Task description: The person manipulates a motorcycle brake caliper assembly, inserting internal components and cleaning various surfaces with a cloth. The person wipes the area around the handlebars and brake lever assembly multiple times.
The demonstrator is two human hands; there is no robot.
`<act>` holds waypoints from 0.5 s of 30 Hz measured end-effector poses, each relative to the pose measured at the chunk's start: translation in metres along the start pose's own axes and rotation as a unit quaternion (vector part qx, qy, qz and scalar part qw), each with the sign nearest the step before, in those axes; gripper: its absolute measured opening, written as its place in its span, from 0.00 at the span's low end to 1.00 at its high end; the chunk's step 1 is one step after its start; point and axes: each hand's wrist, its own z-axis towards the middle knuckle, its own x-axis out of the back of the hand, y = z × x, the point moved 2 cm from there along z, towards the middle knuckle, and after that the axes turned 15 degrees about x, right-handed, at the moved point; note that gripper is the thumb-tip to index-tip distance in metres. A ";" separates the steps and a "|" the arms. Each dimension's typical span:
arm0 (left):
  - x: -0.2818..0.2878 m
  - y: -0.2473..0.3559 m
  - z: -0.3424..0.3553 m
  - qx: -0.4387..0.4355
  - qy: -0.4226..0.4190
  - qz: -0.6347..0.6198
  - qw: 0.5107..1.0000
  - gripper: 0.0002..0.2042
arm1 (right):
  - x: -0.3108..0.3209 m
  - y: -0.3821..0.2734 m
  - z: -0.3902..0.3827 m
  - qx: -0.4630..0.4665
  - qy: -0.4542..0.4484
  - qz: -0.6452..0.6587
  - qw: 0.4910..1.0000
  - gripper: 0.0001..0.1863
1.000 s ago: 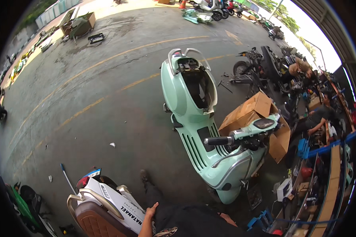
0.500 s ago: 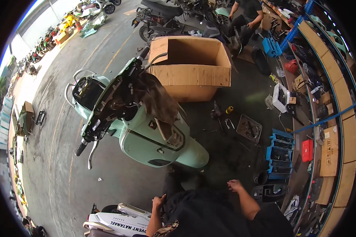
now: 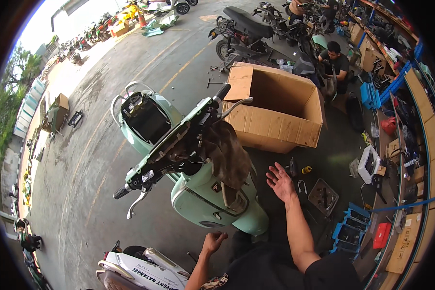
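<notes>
My right hand (image 3: 281,183) reaches forward, palm up with fingers spread, and holds nothing. It is just right of a mint-green scooter (image 3: 191,198) whose handlebar (image 3: 179,145) is stripped of its covers, showing wiring. A brown cloth (image 3: 227,152) drapes over the scooter's front. My left hand (image 3: 212,242) is low, near the scooter's front end, its fingers loosely curled with nothing visible in them. Beyond my right hand on the floor lie a small yellow bottle (image 3: 306,169), a pliers-like tool (image 3: 302,186) and a grey tray (image 3: 330,210) of tools.
A large open cardboard box (image 3: 275,125) stands behind the scooter. To the right are a blue cantilever toolbox (image 3: 349,234), a red case (image 3: 382,235) and long shelving. A white scooter (image 3: 145,273) is at lower left. A co-worker (image 3: 334,63) crouches at the far right.
My right hand has risen and stretched forward, its fingers spreading. My left hand has moved right and away from my leg. The view has shifted, bringing more of the background into sight.
</notes>
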 end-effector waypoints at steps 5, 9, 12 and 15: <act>0.082 0.177 -0.038 -0.184 0.127 -0.111 0.968 0.10 | -0.082 0.004 0.127 0.013 -0.114 0.091 0.989 0.34; 0.132 0.284 -0.027 -0.327 0.346 -0.140 0.868 0.09 | -0.158 0.019 0.200 -0.005 -0.173 0.082 0.981 0.36; 0.153 0.336 -0.013 -0.297 0.398 -0.117 0.860 0.15 | -0.193 0.037 0.233 -0.029 -0.239 0.157 0.958 0.38; 0.159 0.367 0.010 -0.283 0.471 -0.010 0.836 0.21 | -0.200 0.056 0.272 -0.041 -0.318 0.265 0.909 0.45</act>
